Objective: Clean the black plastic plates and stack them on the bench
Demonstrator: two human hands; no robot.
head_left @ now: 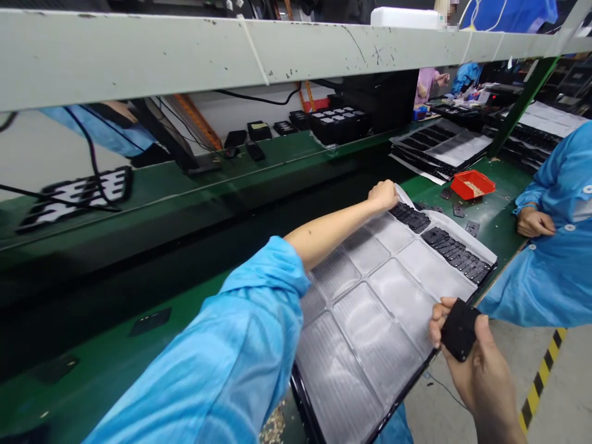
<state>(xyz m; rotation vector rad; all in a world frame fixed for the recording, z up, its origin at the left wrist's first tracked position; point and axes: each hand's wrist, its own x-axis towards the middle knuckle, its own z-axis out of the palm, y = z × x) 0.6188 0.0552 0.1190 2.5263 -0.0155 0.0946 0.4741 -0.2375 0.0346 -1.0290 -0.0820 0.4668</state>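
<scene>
My right hand holds a flat, black, roughly square part between thumb and fingers, above the tray's right edge. My left hand is stretched out to the far corner of a black-rimmed tray, fingers closed at the end of a white sheet. That sheet lies folded back along the tray's far end. Beside it, rows of black parts stand packed in the far compartments. Translucent film with a grid of pockets covers the nearer compartments, which show no black parts.
A red bin with small pieces stands on the green bench beyond the tray, near loose black parts. A co-worker in a blue sleeve is at the right. Stacked trays lie farther back. A pale shelf beam crosses overhead.
</scene>
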